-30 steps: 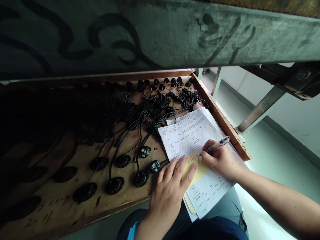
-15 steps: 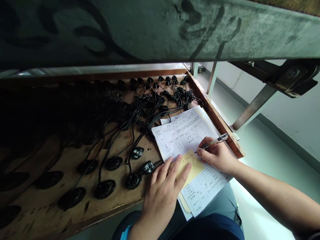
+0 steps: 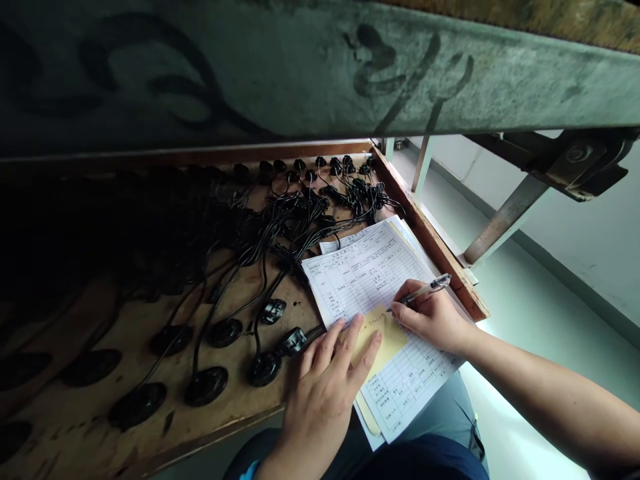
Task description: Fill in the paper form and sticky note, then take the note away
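My right hand (image 3: 434,317) is closed around a pen (image 3: 425,289), its tip resting on a yellow sticky note (image 3: 383,337). That note lies on a stack of printed forms (image 3: 365,270) at the right end of a wooden tray (image 3: 240,400). My left hand (image 3: 334,373) lies flat with fingers spread, pressing down the note's left edge and the forms beneath.
Many black round parts with black cables (image 3: 260,227) cover the tray to the left of the forms. A green metal beam (image 3: 320,67) with dark marker strokes spans overhead. The tray's right rim (image 3: 430,240) and metal legs (image 3: 505,220) stand over a pale floor.
The view has shifted slightly left and down. The pen tip has crept a little along the sticky note; my left hand stays put on the paper.
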Tool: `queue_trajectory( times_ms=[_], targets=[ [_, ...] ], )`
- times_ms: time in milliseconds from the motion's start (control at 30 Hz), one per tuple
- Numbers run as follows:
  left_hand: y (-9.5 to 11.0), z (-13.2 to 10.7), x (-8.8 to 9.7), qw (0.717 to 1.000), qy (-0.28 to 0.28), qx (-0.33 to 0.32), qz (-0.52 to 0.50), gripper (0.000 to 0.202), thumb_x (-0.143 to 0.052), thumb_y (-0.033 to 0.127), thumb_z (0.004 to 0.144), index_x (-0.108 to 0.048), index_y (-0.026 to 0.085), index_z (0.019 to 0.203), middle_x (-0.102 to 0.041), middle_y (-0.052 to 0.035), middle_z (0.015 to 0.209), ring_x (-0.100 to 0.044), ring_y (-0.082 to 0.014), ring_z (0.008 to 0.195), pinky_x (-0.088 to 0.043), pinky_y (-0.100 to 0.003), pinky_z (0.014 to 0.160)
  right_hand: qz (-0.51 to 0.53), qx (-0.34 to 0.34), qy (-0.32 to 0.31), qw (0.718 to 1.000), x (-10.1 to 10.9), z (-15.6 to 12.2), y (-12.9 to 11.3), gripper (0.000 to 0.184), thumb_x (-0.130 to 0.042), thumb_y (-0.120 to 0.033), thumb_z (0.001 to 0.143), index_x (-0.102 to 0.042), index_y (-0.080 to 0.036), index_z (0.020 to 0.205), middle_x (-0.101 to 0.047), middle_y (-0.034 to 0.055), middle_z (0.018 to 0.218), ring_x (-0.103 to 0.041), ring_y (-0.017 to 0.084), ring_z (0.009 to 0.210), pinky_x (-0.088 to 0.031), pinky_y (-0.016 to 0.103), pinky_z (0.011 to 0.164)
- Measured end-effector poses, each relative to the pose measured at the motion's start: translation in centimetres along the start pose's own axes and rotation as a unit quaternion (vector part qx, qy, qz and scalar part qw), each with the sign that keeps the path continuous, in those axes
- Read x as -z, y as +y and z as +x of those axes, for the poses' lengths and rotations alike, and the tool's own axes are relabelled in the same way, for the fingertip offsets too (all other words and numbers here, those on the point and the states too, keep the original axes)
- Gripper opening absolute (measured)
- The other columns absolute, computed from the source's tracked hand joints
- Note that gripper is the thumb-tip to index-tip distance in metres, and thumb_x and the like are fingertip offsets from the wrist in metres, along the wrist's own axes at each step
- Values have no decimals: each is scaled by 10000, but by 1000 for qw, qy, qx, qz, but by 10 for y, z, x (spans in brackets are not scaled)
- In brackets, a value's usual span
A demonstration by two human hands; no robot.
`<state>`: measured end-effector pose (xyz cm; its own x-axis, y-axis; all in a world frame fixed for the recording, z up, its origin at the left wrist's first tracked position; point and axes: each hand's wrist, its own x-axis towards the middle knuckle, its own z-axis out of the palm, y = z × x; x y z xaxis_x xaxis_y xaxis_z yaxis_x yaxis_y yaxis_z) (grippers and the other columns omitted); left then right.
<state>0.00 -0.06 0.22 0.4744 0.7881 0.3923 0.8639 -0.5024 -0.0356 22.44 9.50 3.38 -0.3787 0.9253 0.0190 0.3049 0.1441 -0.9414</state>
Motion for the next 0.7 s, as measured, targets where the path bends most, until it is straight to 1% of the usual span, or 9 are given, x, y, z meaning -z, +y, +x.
queue_trajectory(
  times_ms=[200, 367, 500, 700],
  targets=[
    [0, -1, -2, 1000, 5, 3, -4, 577, -431, 81, 984, -533, 331, 1494, -525, -78, 1560, -515, -351, 1371, -452, -495, 1029, 8, -3, -4, 1000, 0, 0, 3, 114, -652, -270, 879, -622, -161, 880, -622, 6, 709, -540, 112, 631, -444, 250, 570],
    [0, -1, -5, 1000, 20, 3, -12, 535, -403, 106, 1007, -563, 317, 1472, -547, -85, 1540, -524, -348, 1351, -444, -500, 1022, 15, -36, -10, 999, 1, -1, -1, 142, -641, -296, 890, -605, -161, 867, -585, -7, 667, -494, 101, 583, -406, 249, 536],
    [0, -1, -6, 1000, 25, 3, -16, 514, -399, 122, 1016, -575, 311, 1461, -545, -84, 1542, -522, -345, 1349, -439, -500, 1020, 5, -41, -11, 999, 0, -1, -2, 150, -648, -303, 883, -607, -160, 865, -589, -2, 672, -492, 104, 589, -401, 253, 540],
    [-1, 0, -5, 1000, 16, 1, -9, 561, -424, 71, 989, -558, 322, 1473, -536, -76, 1551, -516, -342, 1360, -444, -496, 1024, 7, -39, -10, 999, 0, -1, -1, 140, -646, -299, 888, -603, -166, 867, -583, -10, 664, -488, 102, 578, -402, 253, 540]
  ],
)
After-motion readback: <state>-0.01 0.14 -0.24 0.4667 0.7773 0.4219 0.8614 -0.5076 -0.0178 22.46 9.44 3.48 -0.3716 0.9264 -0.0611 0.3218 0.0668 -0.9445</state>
